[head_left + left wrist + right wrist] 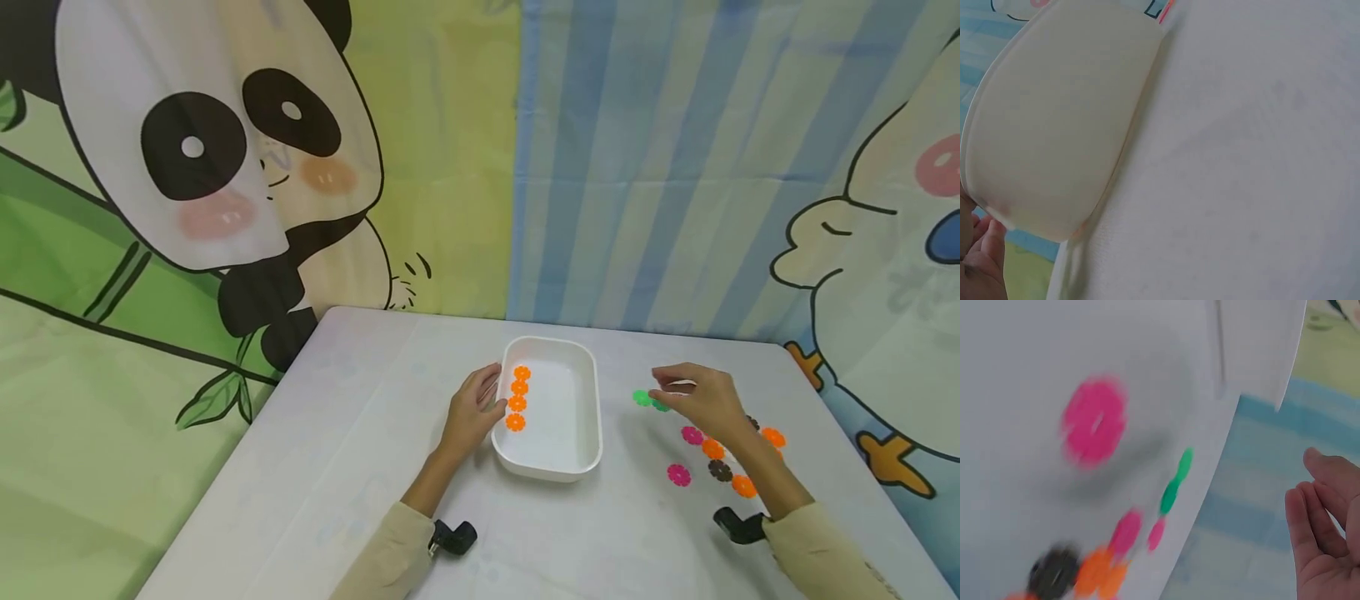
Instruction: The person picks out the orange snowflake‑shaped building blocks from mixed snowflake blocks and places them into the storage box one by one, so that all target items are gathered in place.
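Observation:
A white tray (570,408) stands on the table, with a column of orange flower-shaped discs (518,387) along its left inner side. At the tray's left rim is my left hand (471,412), its thumb over the rim and its fingers at the outer wall. In the left wrist view, the fingers (994,240) meet the wall near one end of the tray. My right hand (701,402) hovers right of the tray, fingers bent and thumb apart, with nothing visible between them. Close to its fingertips lie green discs (642,397) on the table.
Nearer the right forearm are scattered pink (678,475), orange (744,486) and dark brown (720,470) discs. Each wrist carries a black camera mount (454,537). A printed cloth backdrop (442,167) rises behind the white table (360,400).

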Action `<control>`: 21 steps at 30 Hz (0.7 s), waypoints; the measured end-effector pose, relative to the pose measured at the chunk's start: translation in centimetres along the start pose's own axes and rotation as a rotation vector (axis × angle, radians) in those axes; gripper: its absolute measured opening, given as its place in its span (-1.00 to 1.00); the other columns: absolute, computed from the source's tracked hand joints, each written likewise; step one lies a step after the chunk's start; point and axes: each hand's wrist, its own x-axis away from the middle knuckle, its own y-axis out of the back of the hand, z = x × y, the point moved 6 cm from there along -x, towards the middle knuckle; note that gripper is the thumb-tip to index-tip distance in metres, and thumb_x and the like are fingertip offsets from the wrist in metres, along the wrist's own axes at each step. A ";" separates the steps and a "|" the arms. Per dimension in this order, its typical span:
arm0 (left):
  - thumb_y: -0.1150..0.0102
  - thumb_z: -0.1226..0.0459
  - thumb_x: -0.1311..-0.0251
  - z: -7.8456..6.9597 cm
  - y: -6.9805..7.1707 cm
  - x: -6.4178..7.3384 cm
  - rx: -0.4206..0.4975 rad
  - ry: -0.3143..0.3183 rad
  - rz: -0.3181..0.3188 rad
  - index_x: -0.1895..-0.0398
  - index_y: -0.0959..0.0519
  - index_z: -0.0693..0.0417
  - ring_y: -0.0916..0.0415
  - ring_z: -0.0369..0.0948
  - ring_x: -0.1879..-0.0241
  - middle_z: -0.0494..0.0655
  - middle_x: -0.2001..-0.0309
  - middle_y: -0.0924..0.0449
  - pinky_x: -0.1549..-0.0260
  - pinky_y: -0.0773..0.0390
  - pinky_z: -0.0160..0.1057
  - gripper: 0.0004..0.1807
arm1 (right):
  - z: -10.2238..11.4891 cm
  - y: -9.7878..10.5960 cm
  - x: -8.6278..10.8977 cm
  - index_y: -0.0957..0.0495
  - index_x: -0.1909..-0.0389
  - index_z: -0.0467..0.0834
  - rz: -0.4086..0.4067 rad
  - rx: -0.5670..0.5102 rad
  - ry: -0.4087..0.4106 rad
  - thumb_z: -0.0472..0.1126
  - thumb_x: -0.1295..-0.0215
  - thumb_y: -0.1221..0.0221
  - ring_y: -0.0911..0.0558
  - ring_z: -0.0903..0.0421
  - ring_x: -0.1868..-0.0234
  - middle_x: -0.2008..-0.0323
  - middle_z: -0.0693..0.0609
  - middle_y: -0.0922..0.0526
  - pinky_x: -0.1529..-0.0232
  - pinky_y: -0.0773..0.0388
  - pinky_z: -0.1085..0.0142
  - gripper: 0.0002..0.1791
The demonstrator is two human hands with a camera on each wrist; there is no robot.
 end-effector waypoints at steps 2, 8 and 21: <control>-0.23 0.53 -0.15 0.0 0.0 0.0 -0.001 -0.011 0.001 -0.34 -0.34 0.19 -0.33 -0.19 -0.31 0.01 -0.29 -0.38 -0.19 -0.41 -0.32 -0.36 | -1.8 1.8 1.2 -0.62 -0.03 -0.27 -0.008 0.050 -0.040 -0.23 -0.12 -0.41 -0.69 -0.16 0.14 0.13 -0.19 -0.69 0.30 -0.64 0.54 -0.56; -0.23 0.53 -0.15 -0.2 -0.1 0.1 0.017 -0.021 0.015 -0.34 -0.33 0.23 -0.32 -0.15 -0.32 0.08 -0.30 -0.37 -0.20 -0.41 -0.31 -0.36 | -7.6 7.1 4.6 -0.56 -0.09 -0.34 0.003 0.183 -0.177 -0.15 -0.16 -0.38 -0.62 -0.35 0.09 0.07 -0.35 -0.63 0.42 -0.70 0.37 -0.48; -0.24 0.52 -0.16 0.0 0.0 0.1 -0.008 -0.017 0.002 -0.33 -0.35 0.18 -0.34 -0.17 -0.31 0.01 -0.29 -0.38 -0.18 -0.42 -0.31 -0.37 | -18.3 10.0 8.6 -0.52 -0.15 -0.33 0.213 0.245 -0.408 0.16 -0.10 -0.37 -0.55 -0.35 0.03 -0.02 -0.38 -0.59 0.35 -0.71 0.07 -0.23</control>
